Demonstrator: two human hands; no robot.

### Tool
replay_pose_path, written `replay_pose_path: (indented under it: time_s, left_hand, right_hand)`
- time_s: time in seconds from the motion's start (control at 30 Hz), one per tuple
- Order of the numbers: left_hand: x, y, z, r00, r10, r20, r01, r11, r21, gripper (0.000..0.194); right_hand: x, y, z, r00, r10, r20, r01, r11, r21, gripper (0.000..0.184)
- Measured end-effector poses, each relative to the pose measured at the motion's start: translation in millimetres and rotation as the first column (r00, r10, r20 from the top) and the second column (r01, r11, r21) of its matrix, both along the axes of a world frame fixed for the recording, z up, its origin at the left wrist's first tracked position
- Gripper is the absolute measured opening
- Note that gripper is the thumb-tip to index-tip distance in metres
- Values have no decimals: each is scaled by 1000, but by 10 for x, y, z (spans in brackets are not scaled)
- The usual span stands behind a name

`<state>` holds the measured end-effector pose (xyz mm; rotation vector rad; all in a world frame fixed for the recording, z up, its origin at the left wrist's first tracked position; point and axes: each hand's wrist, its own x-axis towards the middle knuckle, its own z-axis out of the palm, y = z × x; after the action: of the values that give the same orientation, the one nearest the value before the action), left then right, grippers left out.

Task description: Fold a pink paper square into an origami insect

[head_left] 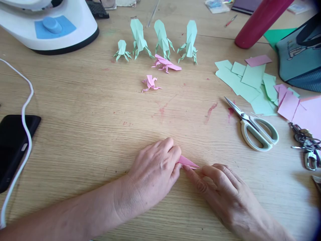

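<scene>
A piece of folded pink paper [187, 161] pokes out from my left hand [157, 164] and narrows to a sharp point on the right. The fingers of that hand are wrapped round its other end, which they hide. My right hand [223, 192] is at the pointed end, its thumb against the lower edge and its bent index finger near the tip. Beyond the hands stand a small pink origami frog [150, 82] and a longer pink origami figure [167, 63]. Behind them is a row of several pale green origami figures [138, 38] with thin legs.
Scissors [255, 125] lie to the right, below green paper scraps [240, 80] and pink scraps [288, 103]. Keys [307, 142] sit at the right edge. A red cylinder [260, 25] and a blue-grey bag [301, 57] are behind. At left are a white device [50, 26], a cable [26, 100] and a black phone [11, 147].
</scene>
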<state>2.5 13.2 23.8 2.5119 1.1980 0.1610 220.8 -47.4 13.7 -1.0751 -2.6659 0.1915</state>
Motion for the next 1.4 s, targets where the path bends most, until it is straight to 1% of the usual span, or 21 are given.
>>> replay_pose_path:
  time_s: [0.2,0.4,0.57,0.73,0.8,0.87,1.03,1.1,1.2,1.23,1.27,1.33,1.37,1.4]
  left_hand:
    - [1,13,9,1000,10,2,-10,1000,-25,12]
    - [5,15,30,1000,25,-12,-26,997,-71,10]
    - [17,22,31,1000,27,-7,-27,998,-62,12]
    - [17,18,26,1000,19,-2,-19,999,-26,11]
    - [13,15,30,1000,23,-4,-23,999,-25,12]
    - [9,15,35,1000,22,-6,-22,999,-29,12]
    - [9,33,42,1000,15,-13,-16,999,-34,12]
    - [11,37,38,1000,16,-22,-17,999,-46,13]
    - [9,33,30,1000,16,-3,-16,998,-64,12]
    - [7,31,28,1000,19,5,-19,997,-68,11]
    - [6,29,27,1000,24,13,-23,997,-75,11]
    - [5,28,28,999,37,19,-35,994,-99,12]
    - [5,28,31,999,41,21,-38,993,-110,11]
    - [6,29,34,999,41,26,-38,993,-114,10]
  right_hand:
    - [7,11,20,1000,9,-29,-8,1000,1,40]
    - [31,-2,31,998,-21,-64,19,999,-26,35]
    - [40,-13,28,998,-23,-61,22,1000,-16,36]
    - [19,19,18,1000,28,-10,-28,999,19,41]
    - [9,33,14,999,25,32,-26,999,33,43]
    - [10,36,6,999,11,39,-12,999,45,42]
    - [55,-22,11,1000,-26,-6,26,999,28,36]
    - [60,-63,56,999,-43,-26,44,998,41,30]
    - [4,-101,175,988,-77,-135,88,993,73,23]
    - [-35,-93,214,973,-108,-202,123,991,59,27]
    - [-84,-69,244,966,-141,-217,139,990,-25,34]
    - [-195,27,263,957,-129,-261,95,986,-137,38]
    - [-249,95,248,945,-117,-304,66,983,-171,36]
    - [-294,168,219,929,-133,-345,59,974,-218,32]
